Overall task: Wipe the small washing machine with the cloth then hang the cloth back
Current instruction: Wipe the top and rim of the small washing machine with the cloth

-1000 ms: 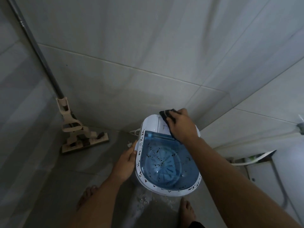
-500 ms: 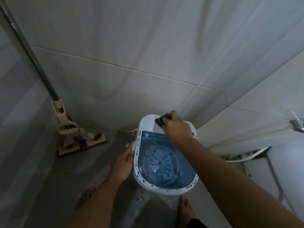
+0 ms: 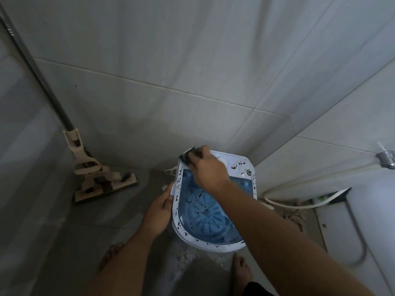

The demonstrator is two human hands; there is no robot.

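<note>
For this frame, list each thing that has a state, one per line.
washing machine: on the floor, lid shut, top speckled dark
cloth: pressed on the machine's far left corner
right hand: grips the cloth
left hand: holds the machine's left side
mop: leaning on the wall

A single wide-angle head view looks steeply down from standing height toward a tiled corner. The small washing machine point(image 3: 213, 201) sits near, at lower centre of the frame, within arm's reach. A mop point(image 3: 100, 180) leans at centre left. The floor point(image 3: 64, 242) and the person's bare feet fill the bottom edge.
</note>
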